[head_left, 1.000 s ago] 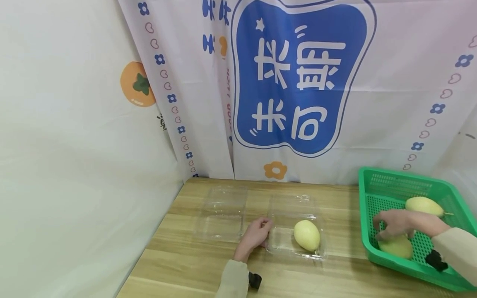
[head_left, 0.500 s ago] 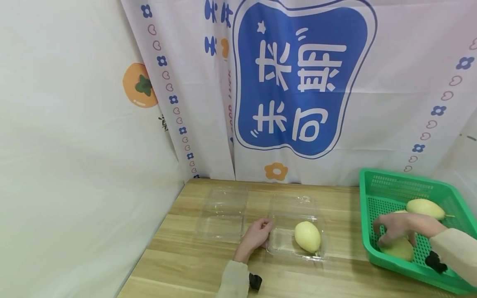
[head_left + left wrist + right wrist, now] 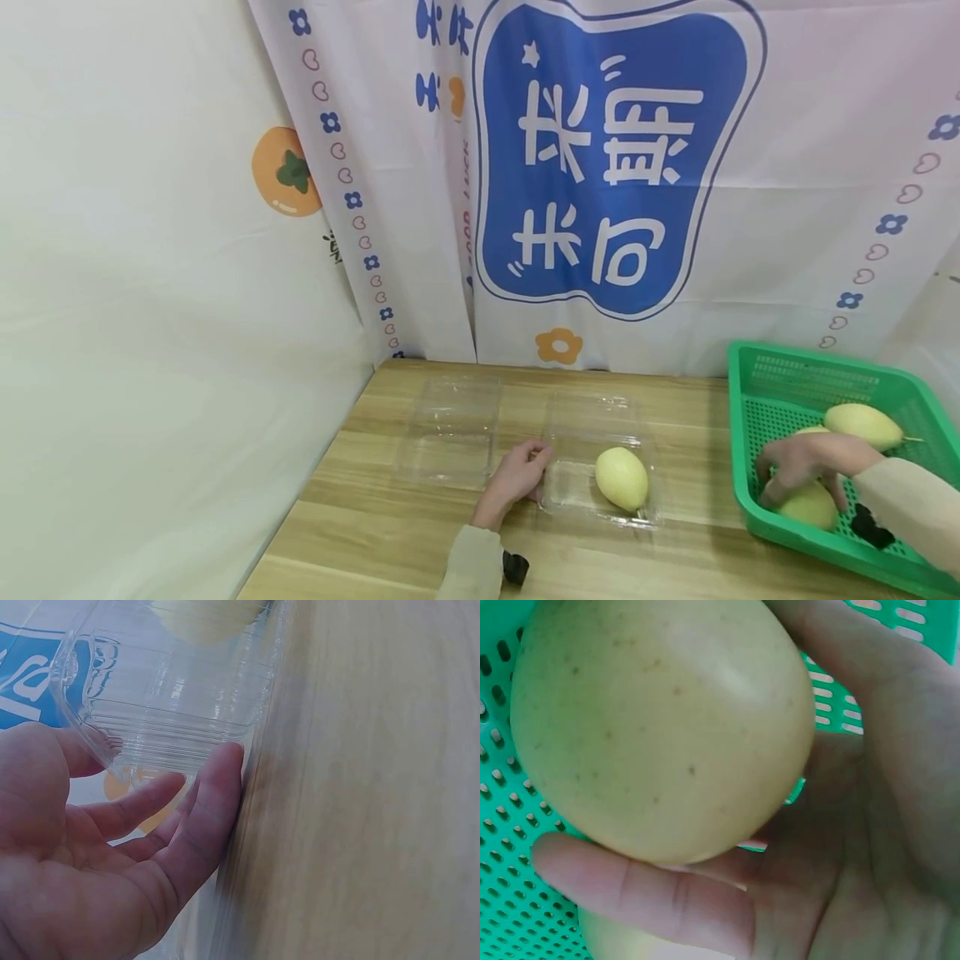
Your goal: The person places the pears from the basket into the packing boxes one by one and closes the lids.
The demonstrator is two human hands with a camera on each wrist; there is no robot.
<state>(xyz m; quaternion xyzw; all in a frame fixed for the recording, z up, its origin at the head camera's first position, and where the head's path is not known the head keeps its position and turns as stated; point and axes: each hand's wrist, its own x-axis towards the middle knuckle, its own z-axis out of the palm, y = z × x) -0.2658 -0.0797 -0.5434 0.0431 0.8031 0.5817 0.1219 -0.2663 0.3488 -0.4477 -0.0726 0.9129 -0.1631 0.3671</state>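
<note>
Nearest the camera, two beige sleeves with black wrist mounts. Right hand is inside the green perforated basket at the right edge of the wooden surface, fingers curled round a pale yellow mango; the right wrist view shows thumb and fingers wrapped round the fruit, basket mesh behind it. Left hand rests at the left edge of the right-hand clear plastic clamshell box; in the left wrist view its fingers lie fairly straight against the box wall, thumb at the rim, not clamped.

Mango count: four visible. One lies in the right clamshell's near tray, just right of the left hand. Three are in the basket: the gripped one, one whole mango at the far side, and a sliver of one more behind the right hand.

Clamshell count: two, both open and lying flat, side by side; the left one holds nothing and no hand touches it.

Behind the surface hangs a white printed cloth backdrop. Its big blue panel carries four large white Chinese-style characters, seemingly mirrored, not readable with certainty. Small vertical Latin lettering runs along a fold left of the panel, too small to make out. Decorations: an orange persimmon picture, blue flowers, pink hearts, one orange flower.
</note>
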